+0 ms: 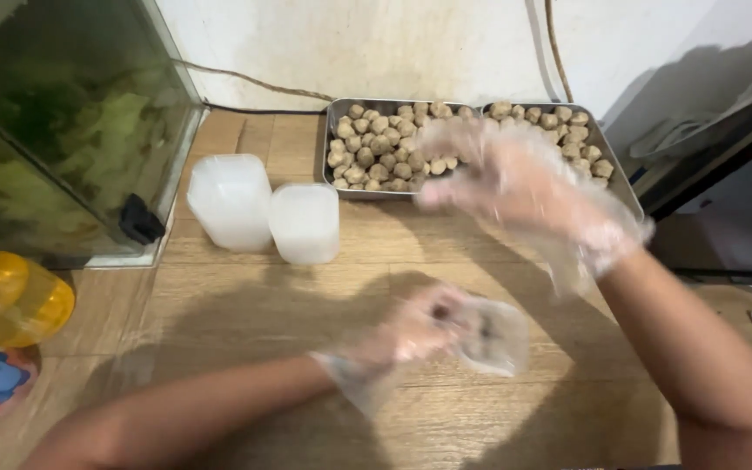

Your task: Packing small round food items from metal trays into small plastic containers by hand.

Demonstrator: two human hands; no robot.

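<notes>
**Right hand over the trays, left hand holding the open container below it**

From my seat, the relation that counts is between my two hands. My left hand [411, 331], in a thin clear plastic glove, grips a small translucent plastic container [491, 335] low on the wooden tabletop [245, 305]. The fingers are closed around its near rim, and I can make out a couple of dark round pieces inside, though motion blur keeps me from counting them.

My right hand [515, 187], gloved the same way, hangs at about 1 o'clock from the container, above the seam where the two trays meet. Its fingers are loosely curled and blurred; I cannot tell whether they pinch anything.

The brown round meatballs [376, 144] fill the left shallow rectangular steel tray [332, 139], which sits at 11 o'clock from the right hand. More lie in the second steel tray [615, 174] at 2 o'clock, partly hidden behind the glove. Both trays run side by side with their long sides along the far wall, so the right hand is plainly the nearer one to the food, and the container lies at 7 o'clock from it, well apart.

Two stacks of white translucent plastic tubs [263, 204] stand at 10 o'clock from the left hand, just beside the left tray. A glass tank with green contents [63, 122] fills the far left corner.
</notes>
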